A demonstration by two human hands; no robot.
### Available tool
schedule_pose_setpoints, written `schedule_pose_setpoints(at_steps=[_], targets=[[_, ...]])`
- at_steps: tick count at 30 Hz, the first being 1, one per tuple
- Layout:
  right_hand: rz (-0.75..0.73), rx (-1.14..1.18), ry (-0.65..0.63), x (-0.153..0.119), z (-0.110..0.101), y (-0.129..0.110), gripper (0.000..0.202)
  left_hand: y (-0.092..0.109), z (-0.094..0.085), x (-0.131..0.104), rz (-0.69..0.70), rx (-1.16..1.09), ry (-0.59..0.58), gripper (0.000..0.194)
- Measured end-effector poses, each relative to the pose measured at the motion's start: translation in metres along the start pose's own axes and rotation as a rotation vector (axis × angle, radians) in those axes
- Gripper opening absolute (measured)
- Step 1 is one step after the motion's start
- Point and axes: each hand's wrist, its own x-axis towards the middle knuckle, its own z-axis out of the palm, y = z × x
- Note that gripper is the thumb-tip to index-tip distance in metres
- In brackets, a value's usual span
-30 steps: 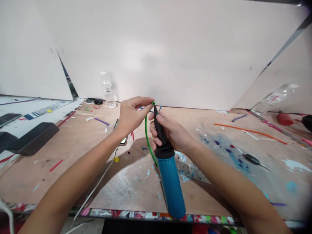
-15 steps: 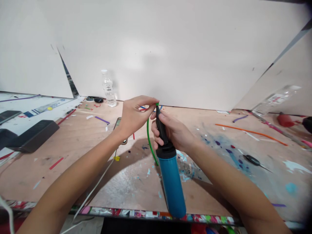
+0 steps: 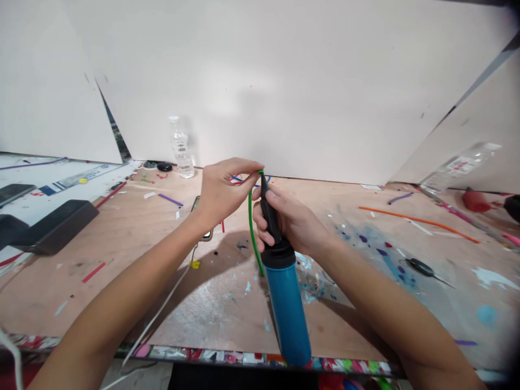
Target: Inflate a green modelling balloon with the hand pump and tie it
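My right hand [image 3: 298, 219] is wrapped round the black neck of a blue balloon pump [image 3: 287, 314], its nozzle pointing up and away from me. The pump's blue barrel slants down toward the table's front edge. Thumb and fingertips of my left hand [image 3: 227, 189] pinch the mouth of a long, thin green balloon [image 3: 253, 233] right at the nozzle tip. The balloon's limp length hangs down beside the pump. Whether its mouth sits over the tip or only against it, I cannot tell.
Behind my left hand lies a phone [image 3: 207, 234] on a white cable [image 3: 162, 306]. A clear bottle [image 3: 182, 149] stands by the white board. To the right are an orange balloon [image 3: 418, 220], a black-handled pointed tool [image 3: 422, 266] and another bottle [image 3: 461, 165]. A dark box [image 3: 57, 227] sits left.
My left fingertips have shifted slightly left with the balloon's mouth, and a little more of the nozzle tip shows. The hanging green length has swung slightly right. The pump has barely moved.
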Motion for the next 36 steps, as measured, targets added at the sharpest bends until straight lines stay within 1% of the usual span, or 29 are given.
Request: schedule_pose_setpoints(at_steps=[5,11,17,19,21,23,26,29,30,32,35,36], targets=[[0.000,-0.005,0.005,0.000,0.000,0.000,0.016,0.000,-0.001,0.000,0.073,0.062,-0.002,0.016],[0.001,-0.004,-0.008,0.000,0.000,0.000,0.019,0.002,-0.004,0.000,0.183,0.076,-0.025,0.019],[0.013,0.006,-0.006,0.000,0.000,0.000,0.019,-0.002,-0.005,0.001,0.258,0.139,-0.042,0.020],[-0.009,0.019,0.007,0.001,0.002,0.001,0.019,-0.003,-0.006,0.001,0.291,0.144,-0.056,0.020],[-0.059,0.030,0.051,0.003,0.004,0.003,0.022,-0.002,-0.007,0.002,0.298,0.133,-0.084,0.020],[-0.121,0.030,0.115,0.005,0.007,0.005,0.026,0.002,-0.008,0.002,0.257,0.105,-0.128,0.022],[-0.175,0.021,0.176,0.009,0.009,0.008,0.028,0.011,-0.010,0.003,0.118,0.035,-0.205,0.025],[-0.123,-0.064,0.156,0.008,0.008,0.010,0.028,0.016,-0.013,0.006,-0.059,-0.065,-0.291,0.022],[-0.100,-0.134,0.139,0.006,0.007,0.009,0.027,0.016,-0.014,0.007,-0.107,-0.104,-0.317,0.020],[-0.093,-0.348,0.120,0.001,0.006,0.004,0.027,0.016,-0.015,0.009,-0.176,-0.173,-0.350,0.018],[-0.167,-0.770,0.137,-0.008,0.003,-0.009,0.032,0.017,-0.018,0.012,-0.223,-0.251,-0.342,0.015],[-0.209,-0.889,0.164,-0.010,0.001,-0.014,0.035,0.017,-0.019,0.013,-0.230,-0.271,-0.332,0.014]])
